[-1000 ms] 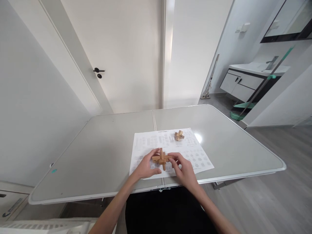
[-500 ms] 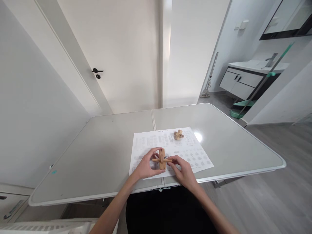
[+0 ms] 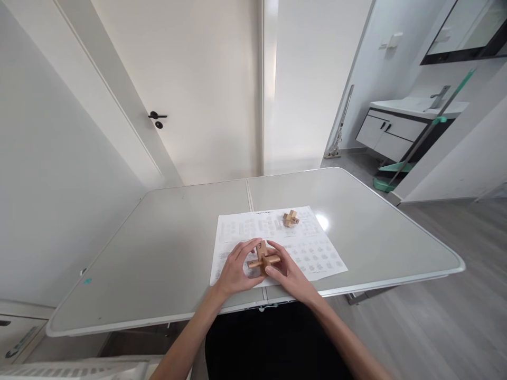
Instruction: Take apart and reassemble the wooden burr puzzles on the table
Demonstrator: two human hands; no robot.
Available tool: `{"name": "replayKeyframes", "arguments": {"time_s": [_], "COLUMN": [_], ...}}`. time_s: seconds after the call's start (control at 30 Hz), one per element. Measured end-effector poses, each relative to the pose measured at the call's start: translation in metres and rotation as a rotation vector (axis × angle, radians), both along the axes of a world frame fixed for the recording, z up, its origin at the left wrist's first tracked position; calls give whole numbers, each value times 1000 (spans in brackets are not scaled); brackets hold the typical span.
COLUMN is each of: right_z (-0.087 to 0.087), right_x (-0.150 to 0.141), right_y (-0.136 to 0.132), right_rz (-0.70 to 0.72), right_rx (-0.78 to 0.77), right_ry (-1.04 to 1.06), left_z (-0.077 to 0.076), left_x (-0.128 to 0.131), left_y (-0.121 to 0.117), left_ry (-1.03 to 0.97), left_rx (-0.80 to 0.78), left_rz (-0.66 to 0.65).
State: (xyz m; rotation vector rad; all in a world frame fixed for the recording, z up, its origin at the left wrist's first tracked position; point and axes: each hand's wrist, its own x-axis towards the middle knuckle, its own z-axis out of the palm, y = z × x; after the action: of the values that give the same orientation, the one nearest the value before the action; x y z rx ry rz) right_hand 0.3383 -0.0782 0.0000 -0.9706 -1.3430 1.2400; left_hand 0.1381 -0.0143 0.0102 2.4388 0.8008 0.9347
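A wooden cross-shaped puzzle of interlocked sticks is held just above a printed instruction sheet near the table's front edge. My left hand grips its left side, fingers curled round one stick. My right hand clasps its right and near side, thumb and fingers pressed on the wood. A second, smaller wooden puzzle rests on the far part of the sheet, clear of both hands.
The grey folding table has a seam down its middle and a rounded metal rim. A white door with a black handle stands behind it. At the right, a bathroom vanity and a green-handled mop stand off the table.
Both hands have turned the cross puzzle between them, so its sticks lie at a new angle. My right hand shifted closer in and under it. The small puzzle has not moved.
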Motion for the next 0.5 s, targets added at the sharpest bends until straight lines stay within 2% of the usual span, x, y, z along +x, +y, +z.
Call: {"name": "replayKeyframes", "arguments": {"time_s": [0.1, 0.27, 0.5], "right_z": [4, 5, -5], "right_x": [1, 2, 12], "right_y": [0, -1, 5], "right_rz": [67, 99, -20], "right_rx": [-56, -88, -100], "right_ry": [64, 158, 149], "left_z": [-3, -2, 3], "left_x": [0, 1, 2], "left_y": [1, 2, 0], "left_ry": [-25, -54, -80], "left_rx": [49, 106, 122], "left_rz": [2, -51, 9]}}
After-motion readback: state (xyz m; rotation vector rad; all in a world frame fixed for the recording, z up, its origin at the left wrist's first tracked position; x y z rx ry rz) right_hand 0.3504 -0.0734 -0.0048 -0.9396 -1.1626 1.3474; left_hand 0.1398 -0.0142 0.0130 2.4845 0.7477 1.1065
